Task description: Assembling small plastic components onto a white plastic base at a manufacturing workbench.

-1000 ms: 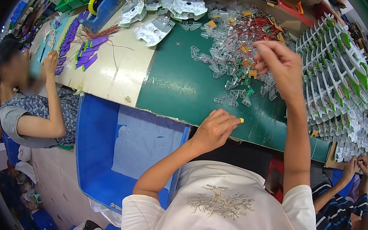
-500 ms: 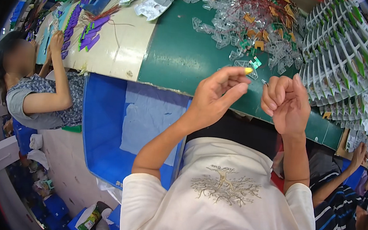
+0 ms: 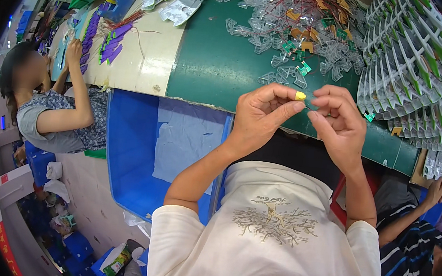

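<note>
Thumb and forefinger of the left hand [image 3: 258,119] stood nearly tip to tip, a yellow cover [image 3: 301,96] on the forefinger; the right hand [image 3: 343,130] faced it half-curled, fingers parted from thumb. On my remote feed I could not tell what, if anything, the left pinched. From the hands, clear plastic brackets [image 3: 299,81] and a green circuit board [image 3: 304,68] lay at twelve o'clock, stacked white-and-green housings [image 3: 403,65] at two, a blue bin [image 3: 128,147] at eight.
</note>
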